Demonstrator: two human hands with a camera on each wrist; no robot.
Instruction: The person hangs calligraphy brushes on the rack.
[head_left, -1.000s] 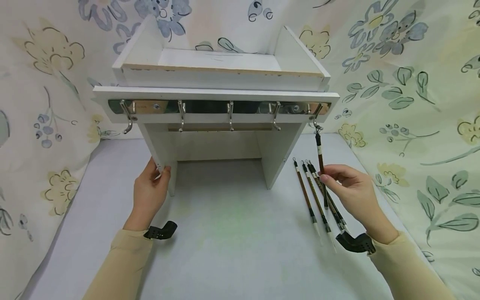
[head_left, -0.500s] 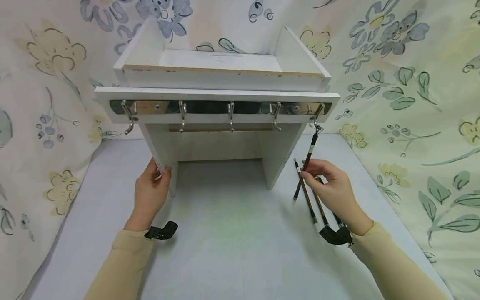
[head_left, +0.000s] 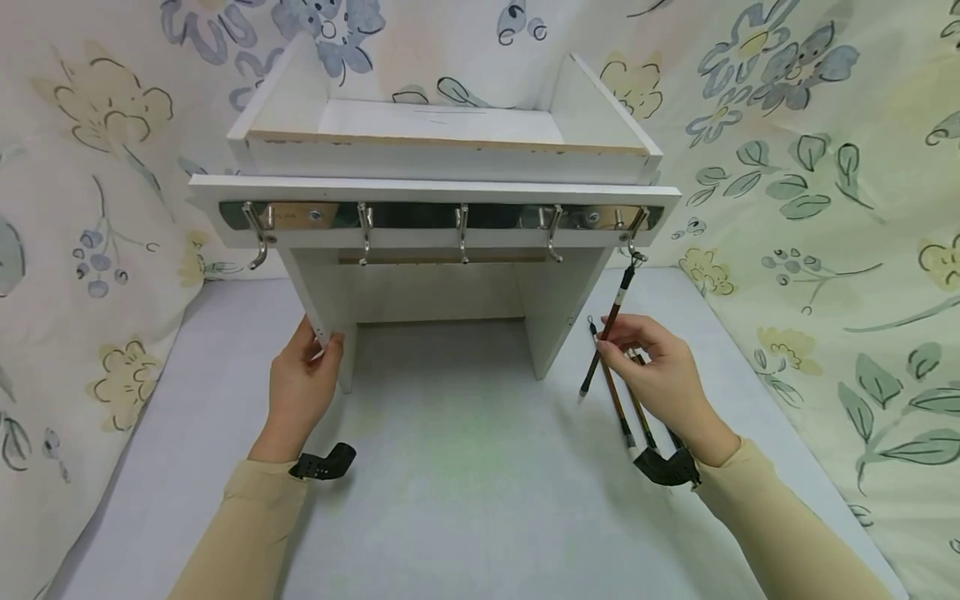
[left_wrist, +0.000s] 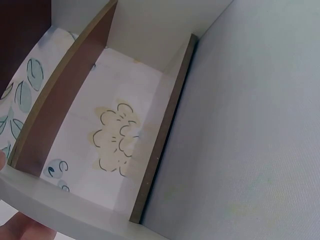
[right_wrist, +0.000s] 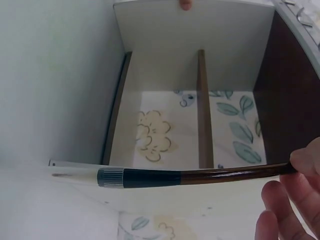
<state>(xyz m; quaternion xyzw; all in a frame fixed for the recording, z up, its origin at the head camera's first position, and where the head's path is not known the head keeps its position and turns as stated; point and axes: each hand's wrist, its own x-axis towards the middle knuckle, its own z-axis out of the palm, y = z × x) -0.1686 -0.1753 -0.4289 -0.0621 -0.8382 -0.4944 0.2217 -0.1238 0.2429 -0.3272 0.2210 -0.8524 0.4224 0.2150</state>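
Note:
My right hand (head_left: 663, 375) pinches a calligraphy brush (head_left: 619, 298) by its brown handle. The brush slants down to the left, its top loop at the rightmost metal hook (head_left: 637, 229) of a white shelf unit (head_left: 427, 190). In the right wrist view, the pale bristles (right_wrist: 75, 175) of the brush point left, away from my fingers (right_wrist: 280, 200). My left hand (head_left: 302, 392) grips the lower front edge of the unit's left side panel (head_left: 315, 283). Its fingers show at the panel edge in the left wrist view.
Several more brushes (head_left: 615, 396) lie on the white tabletop (head_left: 465, 467), partly hidden under my right hand and wrist camera (head_left: 666, 467). The other hooks (head_left: 461, 233) along the metal strip hold nothing. A floral cloth (head_left: 825, 208) surrounds the table.
My right hand has moved left, swinging the brush's lower end from nearly vertical to a slant while its loop stays at the hook. My left hand keeps its place on the panel.

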